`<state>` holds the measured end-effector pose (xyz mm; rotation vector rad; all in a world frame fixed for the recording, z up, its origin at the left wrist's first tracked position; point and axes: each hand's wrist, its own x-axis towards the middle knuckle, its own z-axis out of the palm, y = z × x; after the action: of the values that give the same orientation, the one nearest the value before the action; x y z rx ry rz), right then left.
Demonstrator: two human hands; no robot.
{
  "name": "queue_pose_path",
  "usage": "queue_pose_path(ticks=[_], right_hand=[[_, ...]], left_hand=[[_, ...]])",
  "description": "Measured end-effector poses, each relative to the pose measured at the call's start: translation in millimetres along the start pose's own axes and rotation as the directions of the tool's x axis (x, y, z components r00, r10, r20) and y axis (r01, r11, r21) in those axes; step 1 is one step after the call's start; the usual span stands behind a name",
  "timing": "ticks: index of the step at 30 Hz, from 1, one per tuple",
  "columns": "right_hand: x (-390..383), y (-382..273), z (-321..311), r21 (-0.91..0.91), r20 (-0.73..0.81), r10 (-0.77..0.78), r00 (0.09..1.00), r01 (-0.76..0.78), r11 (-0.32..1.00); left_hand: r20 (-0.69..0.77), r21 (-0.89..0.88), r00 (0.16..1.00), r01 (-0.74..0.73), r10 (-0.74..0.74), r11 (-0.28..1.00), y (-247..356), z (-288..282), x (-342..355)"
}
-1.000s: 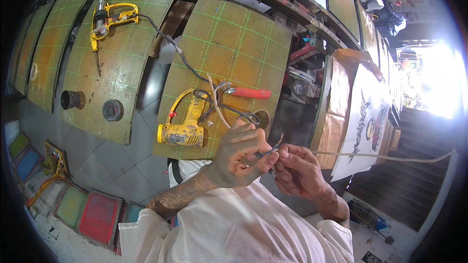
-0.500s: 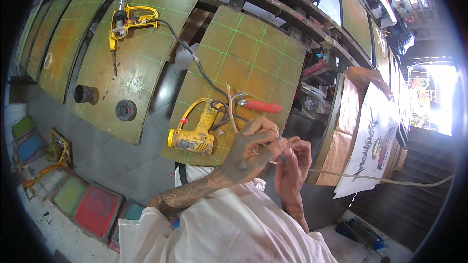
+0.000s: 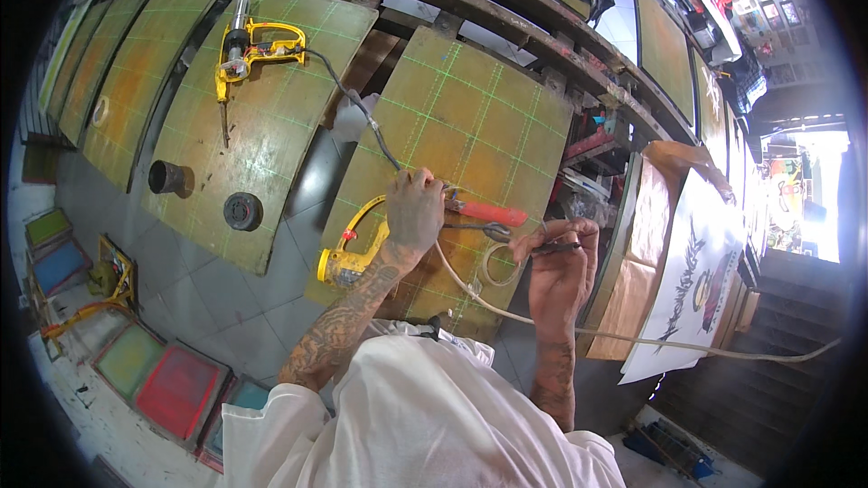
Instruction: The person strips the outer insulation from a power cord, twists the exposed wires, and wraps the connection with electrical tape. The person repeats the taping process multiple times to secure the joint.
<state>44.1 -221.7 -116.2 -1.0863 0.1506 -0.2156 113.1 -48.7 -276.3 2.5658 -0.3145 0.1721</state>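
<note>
My left hand (image 3: 416, 217) is closed over the dark cable (image 3: 383, 146) where it crosses the middle board. Under that wrist lies a yellow heat-gun housing half (image 3: 348, 262), partly covered. Red-handled pliers (image 3: 493, 212) lie just right of my left hand. My right hand (image 3: 561, 267) pinches a thin dark cord (image 3: 565, 247) that leads back towards the left. A pale ring (image 3: 500, 267) sits beside its fingertips; whether they touch it, I cannot tell. A beige cable (image 3: 461, 282) curves below the ring and passes behind my right wrist.
On the left board (image 3: 217, 126) lie an opened yellow heat gun (image 3: 240, 50) with a metal nozzle, a dark tube (image 3: 168, 177) and a dark round cap (image 3: 242, 211). Metal rails (image 3: 506, 23) run behind the boards. A printed white sheet (image 3: 678, 298) hangs at right; coloured screen frames (image 3: 181, 389) stand lower left.
My hands, together before, have parted. The left has moved left and away onto the dark cable; the right has shifted slightly right and opened a gap, with the dark cord between its fingers.
</note>
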Motion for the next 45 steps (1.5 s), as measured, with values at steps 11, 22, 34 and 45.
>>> queue_pose_path(ticks=[11,22,34,45], right_hand=[[7,-3,26,-0.261,0.089,0.069,0.994,-0.044,0.964],[-2,-26,55,-0.309,0.167,0.261,0.951,-0.201,0.929],[0,-35,70,-0.278,0.186,0.347,0.919,-0.29,0.916],[3,-28,55,0.3,0.408,0.319,0.856,-0.456,0.838]], left_hand=[[-0.113,-0.539,0.993,-0.038,-0.028,0.841,21,-95,-4],[-0.107,-0.768,0.988,-0.01,-0.113,0.641,45,-173,-27],[-0.216,-0.747,0.975,-0.134,-0.047,0.652,51,-193,-30],[-0.234,-0.772,0.967,-0.121,-0.102,0.624,57,-203,-32]])
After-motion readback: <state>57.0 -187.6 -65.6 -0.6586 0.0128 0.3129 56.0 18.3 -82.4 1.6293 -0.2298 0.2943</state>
